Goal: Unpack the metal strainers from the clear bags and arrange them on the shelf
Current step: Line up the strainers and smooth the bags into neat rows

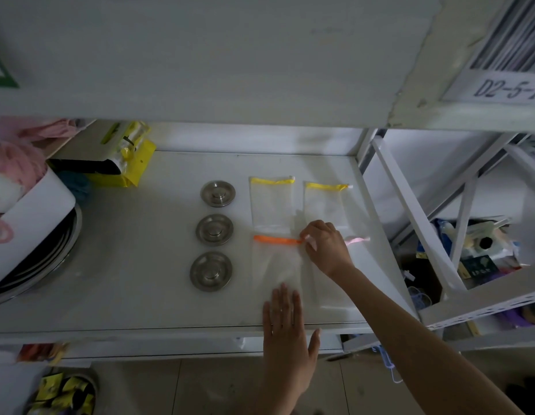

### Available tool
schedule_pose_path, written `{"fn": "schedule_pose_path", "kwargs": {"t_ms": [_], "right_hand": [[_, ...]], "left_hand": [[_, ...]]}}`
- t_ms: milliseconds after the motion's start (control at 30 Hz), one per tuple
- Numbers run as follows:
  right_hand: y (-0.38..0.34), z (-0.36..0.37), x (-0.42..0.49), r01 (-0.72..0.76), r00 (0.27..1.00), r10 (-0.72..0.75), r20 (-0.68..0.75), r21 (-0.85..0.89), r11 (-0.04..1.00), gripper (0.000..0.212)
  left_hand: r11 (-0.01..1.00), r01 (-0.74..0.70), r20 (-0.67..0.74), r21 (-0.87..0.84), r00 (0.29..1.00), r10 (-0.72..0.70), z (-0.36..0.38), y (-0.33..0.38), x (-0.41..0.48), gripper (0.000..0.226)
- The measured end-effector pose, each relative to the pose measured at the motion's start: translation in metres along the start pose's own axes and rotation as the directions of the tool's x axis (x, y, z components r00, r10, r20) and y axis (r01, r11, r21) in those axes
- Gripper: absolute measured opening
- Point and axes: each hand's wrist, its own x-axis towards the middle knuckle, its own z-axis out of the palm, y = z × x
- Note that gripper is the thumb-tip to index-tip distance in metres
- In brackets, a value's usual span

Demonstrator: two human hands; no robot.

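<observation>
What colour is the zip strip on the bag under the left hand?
Orange zip strip, clearest in the head view.

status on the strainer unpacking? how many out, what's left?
Done: three strainers sit in a column on the shelf. In hand: left hand flattens the orange-zip bag; right hand pinches its slider. Left: none of the four bags visibly holds a strainer, so probably just tidying them.
</observation>
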Motion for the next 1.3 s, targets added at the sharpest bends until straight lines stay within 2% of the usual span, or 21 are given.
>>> {"fn": "schedule_pose_path", "kwargs": {"t_ms": [300,567,1033,1300], "right_hand": [[-0.003,-0.007,0.012,0.055,0.997,-0.049,0.064,-0.108,0.993,0.018],[0.001,-0.014,0.008,0.029,0.999,-0.029,-0.021,-0.004,1.0,0.015],[0.008,-0.006,0.008,0.008,0.999,-0.009,0.045,0.025,1.0,0.015],[0.009,-0.005,0.008,0.007,0.999,-0.008,0.048,0.019,1.0,0.019]], "left_hand": [[1.0,-0.015,0.002,0.002,1.0,0.015,0.0,-0.003,0.0,0.077],[1.0,-0.025,-0.003,0.0,1.0,0.025,0.0,-0.003,-0.001,0.076],[1.0,-0.005,0.023,-0.016,1.0,0.005,0.0,-0.004,-0.001,0.078],[0.998,-0.052,0.04,-0.019,0.998,0.052,-0.001,-0.009,-0.006,0.084]]}}
